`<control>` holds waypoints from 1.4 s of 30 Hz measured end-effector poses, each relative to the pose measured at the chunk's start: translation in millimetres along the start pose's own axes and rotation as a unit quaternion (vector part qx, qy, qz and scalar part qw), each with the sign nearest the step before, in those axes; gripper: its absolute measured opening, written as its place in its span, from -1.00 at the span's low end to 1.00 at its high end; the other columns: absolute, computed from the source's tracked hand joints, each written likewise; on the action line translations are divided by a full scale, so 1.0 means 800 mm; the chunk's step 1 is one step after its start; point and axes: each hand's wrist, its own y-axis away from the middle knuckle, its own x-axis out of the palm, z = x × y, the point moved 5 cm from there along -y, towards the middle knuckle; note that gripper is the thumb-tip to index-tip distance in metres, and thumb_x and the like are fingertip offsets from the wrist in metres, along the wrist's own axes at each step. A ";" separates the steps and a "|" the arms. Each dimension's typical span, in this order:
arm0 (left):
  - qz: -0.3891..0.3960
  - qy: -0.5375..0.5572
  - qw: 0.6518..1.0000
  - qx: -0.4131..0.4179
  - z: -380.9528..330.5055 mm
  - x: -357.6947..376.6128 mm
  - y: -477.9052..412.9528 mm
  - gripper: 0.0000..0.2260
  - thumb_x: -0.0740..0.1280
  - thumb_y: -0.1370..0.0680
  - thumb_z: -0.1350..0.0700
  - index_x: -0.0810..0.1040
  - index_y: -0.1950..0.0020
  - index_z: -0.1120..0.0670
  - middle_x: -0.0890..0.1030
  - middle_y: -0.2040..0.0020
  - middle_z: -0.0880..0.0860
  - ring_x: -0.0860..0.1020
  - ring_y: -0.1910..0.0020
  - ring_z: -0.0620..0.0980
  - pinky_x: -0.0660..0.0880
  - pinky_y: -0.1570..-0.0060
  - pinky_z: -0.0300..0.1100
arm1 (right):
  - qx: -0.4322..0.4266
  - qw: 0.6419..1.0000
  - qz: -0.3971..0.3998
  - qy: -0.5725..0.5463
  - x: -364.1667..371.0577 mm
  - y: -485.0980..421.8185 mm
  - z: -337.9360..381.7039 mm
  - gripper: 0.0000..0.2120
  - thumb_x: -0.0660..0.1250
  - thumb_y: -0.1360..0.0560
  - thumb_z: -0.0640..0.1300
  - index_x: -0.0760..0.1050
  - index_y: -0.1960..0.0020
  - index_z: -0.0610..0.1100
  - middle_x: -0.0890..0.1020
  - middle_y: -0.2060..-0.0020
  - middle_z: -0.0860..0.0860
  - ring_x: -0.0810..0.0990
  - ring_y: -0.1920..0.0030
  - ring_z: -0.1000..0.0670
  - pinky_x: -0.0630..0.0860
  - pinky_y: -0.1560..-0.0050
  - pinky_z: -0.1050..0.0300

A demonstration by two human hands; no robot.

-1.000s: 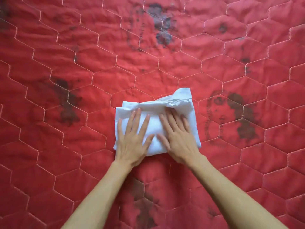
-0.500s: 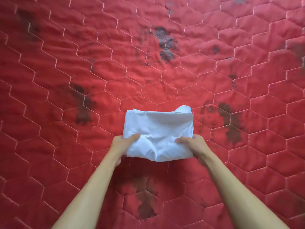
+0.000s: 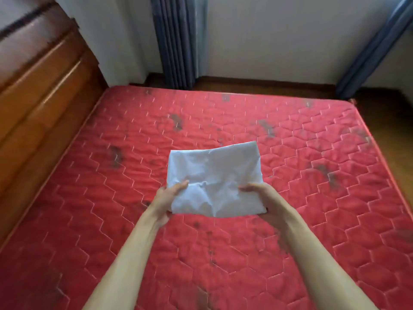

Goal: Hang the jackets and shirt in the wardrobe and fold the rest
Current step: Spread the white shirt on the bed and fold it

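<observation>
A folded white garment (image 3: 213, 177), creased and roughly square, is held up above the red quilted mattress (image 3: 312, 198). My left hand (image 3: 167, 201) grips its near left edge, thumb on top and fingers underneath. My right hand (image 3: 266, 202) grips its near right edge the same way. Both forearms reach forward from the bottom of the view. No jackets, shirt or wardrobe are in view.
A brown wooden headboard (image 3: 38, 90) runs along the mattress's left side. Dark blue curtains (image 3: 176, 41) hang against the white far wall, with another curtain (image 3: 375, 45) at the right. Wooden floor (image 3: 391, 121) shows beyond the mattress's far and right edges.
Both hands went from pressing flat on the garment to gripping its sides and lifting it off the mattress. The view has tilted up, showing the room.
</observation>
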 end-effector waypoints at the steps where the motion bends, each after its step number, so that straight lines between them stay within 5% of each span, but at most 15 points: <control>1: 0.012 0.002 1.000 0.018 -0.030 0.005 0.017 -0.66 0.46 -0.50 0.11 0.63 -0.22 0.24 0.68 -0.12 0.24 0.68 0.04 0.17 0.66 0.14 -0.04 | -0.021 1.000 0.007 0.002 0.007 0.019 0.031 -0.52 0.40 -0.25 -0.19 0.58 -0.18 -0.21 0.70 0.09 -0.13 0.68 0.22 -0.08 0.60 0.28 0.13; 6: 0.077 -0.035 0.991 0.107 -0.171 0.037 0.121 -0.61 0.48 -0.45 0.11 0.62 -0.23 0.25 0.64 -0.19 0.28 0.60 -0.18 0.30 0.52 -0.23 0.21 | -0.110 0.992 0.055 0.001 0.031 0.127 0.156 -0.54 0.39 -0.26 -0.24 0.58 -0.17 -0.24 0.68 0.07 -0.14 0.66 0.15 -0.12 0.60 0.16 0.04; 13: 0.084 -0.038 0.969 0.231 -0.292 0.087 0.269 -0.56 0.52 -0.40 0.17 0.58 -0.25 0.27 0.63 -0.18 0.32 0.63 -0.10 0.32 0.62 -0.02 0.13 | -0.195 0.974 0.118 0.002 0.026 0.278 0.272 -0.60 0.35 -0.25 -0.25 0.58 -0.09 -0.21 0.72 0.10 -0.12 0.71 0.17 -0.09 0.65 0.24 0.06; 19: 0.075 0.008 0.955 0.286 -0.312 0.148 0.377 -0.75 0.44 -0.48 0.24 0.60 -0.15 0.24 0.72 0.05 0.18 0.71 0.19 0.13 0.64 0.33 -0.09 | -0.250 0.964 0.091 0.009 -0.003 0.361 0.322 -0.59 0.50 -0.35 -0.06 0.58 -0.17 -0.15 0.72 -0.03 -0.13 0.70 0.03 -0.13 0.65 -0.03 -0.07; 23: 0.040 0.032 0.949 0.312 -0.302 0.160 0.433 -0.72 0.43 -0.49 0.17 0.60 -0.18 0.21 0.71 -0.04 0.21 0.71 0.11 0.16 0.65 0.27 -0.10 | -0.302 0.951 0.066 0.015 -0.019 0.395 0.339 -0.80 0.45 -0.50 -0.12 0.60 -0.10 -0.15 0.73 0.08 -0.07 0.70 0.17 -0.04 0.66 0.15 0.03; 26: 0.014 0.040 0.944 0.328 -0.287 0.146 0.478 -0.74 0.43 -0.49 0.13 0.61 -0.15 0.16 0.72 -0.03 0.16 0.72 0.09 0.11 0.64 0.25 -0.13 | -0.333 0.938 0.093 0.026 -0.002 0.412 0.337 -0.81 0.44 -0.51 -0.14 0.61 -0.08 -0.18 0.71 0.09 -0.10 0.67 0.15 -0.06 0.66 0.08 -0.01; 29: -0.036 0.030 0.937 0.345 -0.269 0.108 0.520 -0.57 0.55 -0.34 -0.01 0.62 -0.14 0.13 0.73 -0.03 0.12 0.71 0.03 0.10 0.63 0.15 -0.09 | -0.357 0.926 0.110 0.049 0.034 0.417 0.323 -0.83 0.48 -0.47 -0.17 0.62 -0.03 -0.19 0.71 0.07 -0.11 0.66 0.14 -0.06 0.65 0.09 0.01; 32: -0.087 0.020 0.934 0.345 -0.247 0.056 0.564 -0.35 0.65 -0.24 -0.10 0.60 -0.22 0.15 0.71 -0.08 0.13 0.69 -0.05 0.15 0.61 -0.04 0.05 | -0.425 0.896 0.089 0.092 0.083 0.418 0.308 -0.76 0.58 -0.33 -0.02 0.66 0.05 -0.05 0.58 -0.24 -0.10 0.62 -0.10 -0.06 0.62 -0.11 -0.09; 34: -0.129 0.033 0.931 0.340 -0.229 0.022 0.593 -0.48 0.58 -0.36 0.00 0.59 -0.24 0.20 0.71 -0.07 0.15 0.70 -0.02 0.13 0.61 -0.05 0.04 | -0.480 0.861 0.087 0.147 0.122 0.423 0.297 -0.82 0.61 -0.30 0.05 0.69 0.12 0.17 0.26 -0.53 0.06 0.43 -0.39 0.05 0.47 -0.31 -0.04; 36: -0.207 0.052 0.917 0.338 -0.207 -0.031 0.624 -0.61 0.55 -0.39 0.02 0.64 -0.14 0.16 0.74 0.06 0.10 0.72 0.09 0.07 0.62 0.06 -0.01 | -0.520 0.827 0.122 0.175 0.164 0.435 0.283 -0.83 0.60 -0.33 0.01 0.68 0.20 0.26 0.09 -0.58 0.23 0.29 -0.47 0.18 0.41 -0.33 0.05; 39: -0.260 0.049 0.908 0.325 -0.171 -0.097 0.673 -0.68 0.56 -0.41 -0.05 0.64 -0.09 0.03 0.74 0.05 -0.02 0.70 -0.02 0.08 0.62 -0.02 0.02 | -0.551 0.789 0.195 0.188 0.234 0.456 0.254 -0.90 0.58 -0.38 -0.05 0.71 0.12 0.03 0.32 -0.49 0.22 0.31 -0.47 0.16 0.43 -0.30 0.06; 42: -0.321 0.113 0.883 0.322 -0.134 -0.150 0.735 -0.88 0.42 -0.54 0.16 0.59 -0.04 0.15 0.69 0.23 0.09 0.66 0.22 0.08 0.62 0.25 -0.18 | -0.487 0.807 0.278 0.183 0.310 0.484 0.213 -0.89 0.55 -0.42 -0.16 0.69 0.10 0.01 0.69 -0.02 0.10 0.65 -0.02 0.15 0.56 0.07 0.15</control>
